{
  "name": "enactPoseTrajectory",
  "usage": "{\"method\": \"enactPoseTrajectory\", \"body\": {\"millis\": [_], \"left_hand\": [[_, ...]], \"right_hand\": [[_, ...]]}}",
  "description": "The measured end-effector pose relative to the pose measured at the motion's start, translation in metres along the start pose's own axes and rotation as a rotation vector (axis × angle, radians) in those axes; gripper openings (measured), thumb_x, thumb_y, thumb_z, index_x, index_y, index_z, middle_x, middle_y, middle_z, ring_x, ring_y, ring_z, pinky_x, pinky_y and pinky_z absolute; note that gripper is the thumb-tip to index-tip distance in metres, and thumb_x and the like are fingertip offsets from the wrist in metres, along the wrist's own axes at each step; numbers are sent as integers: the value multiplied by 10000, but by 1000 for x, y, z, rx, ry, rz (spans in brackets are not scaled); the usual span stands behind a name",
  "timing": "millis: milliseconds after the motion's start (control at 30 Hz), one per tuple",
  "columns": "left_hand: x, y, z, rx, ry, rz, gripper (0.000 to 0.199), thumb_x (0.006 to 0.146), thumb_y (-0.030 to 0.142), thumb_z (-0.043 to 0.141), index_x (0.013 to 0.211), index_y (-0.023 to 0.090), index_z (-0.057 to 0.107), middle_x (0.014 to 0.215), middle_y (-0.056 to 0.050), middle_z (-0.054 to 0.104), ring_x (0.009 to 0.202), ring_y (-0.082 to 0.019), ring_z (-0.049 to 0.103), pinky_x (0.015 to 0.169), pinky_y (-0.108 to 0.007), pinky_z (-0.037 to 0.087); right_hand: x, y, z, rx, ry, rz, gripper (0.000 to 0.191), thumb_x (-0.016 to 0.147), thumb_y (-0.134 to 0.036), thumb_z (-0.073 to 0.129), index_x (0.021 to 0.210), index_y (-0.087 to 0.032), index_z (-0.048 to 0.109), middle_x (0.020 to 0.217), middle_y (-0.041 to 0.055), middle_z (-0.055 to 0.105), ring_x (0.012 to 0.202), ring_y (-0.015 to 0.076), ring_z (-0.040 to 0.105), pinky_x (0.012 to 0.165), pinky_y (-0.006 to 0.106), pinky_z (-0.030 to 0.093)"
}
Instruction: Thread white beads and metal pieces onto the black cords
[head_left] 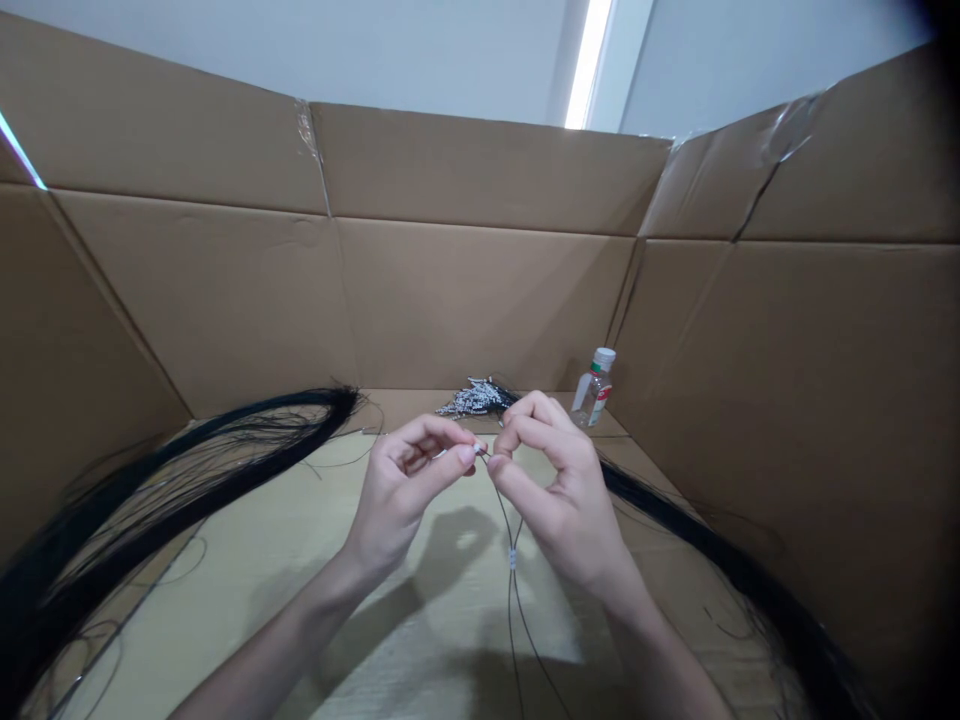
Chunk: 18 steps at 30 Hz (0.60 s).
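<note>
Your forearms reach in from 5 and 7 o'clock, over a pale yellow board [300, 525]. Your left hand [396, 487] pinches a small white bead [478, 449] between thumb and index fingertips, at the middle of your view. Your right hand [559, 490] presses thumb and forefinger together on a thin dark cord [502, 500] just beside it. Below, at 6 o'clock, the cord's strands pass through a whitish piece [512, 558]. One black strand bundle [225, 495] sweeps from 8 toward 10 o'clock; another [697, 535] runs toward 4. Beaded cords [476, 398] lie at 12, a clear bottle [592, 390] stands upright at 1, and cardboard walls [480, 300] rise behind.
</note>
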<state>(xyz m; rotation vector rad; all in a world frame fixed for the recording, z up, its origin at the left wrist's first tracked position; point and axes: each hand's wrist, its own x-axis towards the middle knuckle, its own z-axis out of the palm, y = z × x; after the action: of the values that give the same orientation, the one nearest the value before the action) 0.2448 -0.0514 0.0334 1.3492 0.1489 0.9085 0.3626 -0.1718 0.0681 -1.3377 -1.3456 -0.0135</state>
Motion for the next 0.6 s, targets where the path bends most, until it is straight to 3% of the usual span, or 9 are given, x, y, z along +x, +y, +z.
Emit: {"method": "enactPoseTrajectory", "body": {"millis": [200,433,600], "left_hand": [[2,2,5,-158,28,-98,151,792,289,906,829,202,787,813,11,761,754,-86,678,724,-146,563],[3,2,-1,-66,23,-20,221,852,241,867,975,233,683,842,37,776,768,-86,712,736,-160,573],[4,11,-5,101,44,27,293,828,270,889,1021,216,676,886,1,799,866,-123,755,759,-160,579]], "right_hand": [[1,0,1,126,-55,65,199,918,-154,613,725,-195,587,860,-20,532,875,156,529,804,333,392],[3,2,0,62,-38,55,199,951,-213,678,759,-203,629,867,-24,535,882,149,536,824,328,394],[3,2,2,25,-25,32,179,956,-207,677,782,-207,637,887,-15,548,905,158,551,835,330,403]]}}
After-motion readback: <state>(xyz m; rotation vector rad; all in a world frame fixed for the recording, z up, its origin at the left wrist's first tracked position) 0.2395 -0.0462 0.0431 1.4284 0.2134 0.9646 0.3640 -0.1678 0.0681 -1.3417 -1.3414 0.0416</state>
